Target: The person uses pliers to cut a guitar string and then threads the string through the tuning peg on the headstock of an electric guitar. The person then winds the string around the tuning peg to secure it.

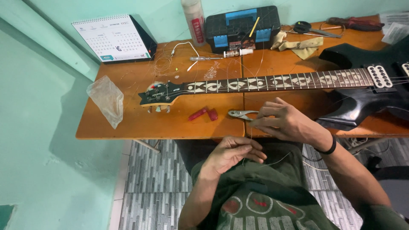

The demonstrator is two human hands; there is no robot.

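My right hand [279,121] hovers at the near edge of the tabletop [128,123], fingers pressed together, pinching a thin guitar string [250,142]. My left hand [232,154] sits lower, over my lap, at about seven o'clock from the right one, fingers curled in and pinching the same string further down. The string runs nearly straight up and down between the two hands, then a loose tail trails off toward three o'clock across my shirt. The right hand is the nearer one to the guitar [272,83], which lies flat at twelve o'clock from it, the neck's long axis running nine to three, headstock [159,93] out at ten o'clock, black body at two. Pliers [240,114] rest just beside my right fingertips, at nine o'clock, with a red-handled tool [204,114] further that way. My right wrist is bent down, palm toward me; the left forearm angles up from five o'clock.
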